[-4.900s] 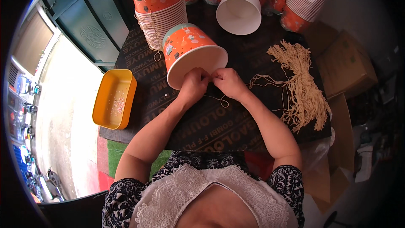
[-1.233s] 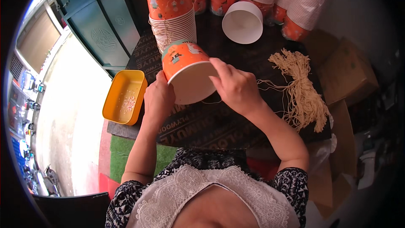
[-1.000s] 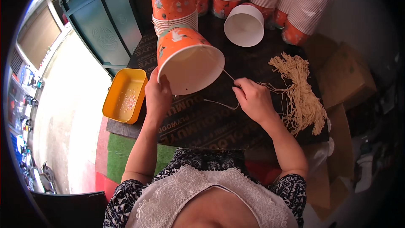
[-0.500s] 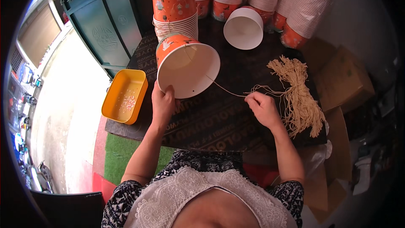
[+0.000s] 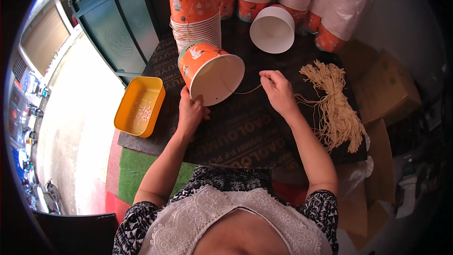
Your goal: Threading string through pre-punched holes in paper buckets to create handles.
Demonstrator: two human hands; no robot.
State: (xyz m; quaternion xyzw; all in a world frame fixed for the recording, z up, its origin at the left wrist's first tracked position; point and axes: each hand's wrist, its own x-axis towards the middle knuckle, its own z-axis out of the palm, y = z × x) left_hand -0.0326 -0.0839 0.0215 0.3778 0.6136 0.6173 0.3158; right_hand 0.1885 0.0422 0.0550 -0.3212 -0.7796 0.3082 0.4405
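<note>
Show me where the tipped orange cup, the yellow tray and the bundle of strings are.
orange cup (image 5: 192, 63), head view, on its outer side wall.
yellow tray (image 5: 123, 113), head view, on its left wall.
bundle of strings (image 5: 336, 108), head view, on its middle.

You wear a top (image 5: 222, 217) with short sleeves (image 5: 325, 208) in a black and white small pattern. On the chest it has a white lace panel (image 5: 198, 217). Your forearms and both hands are bare.
</note>
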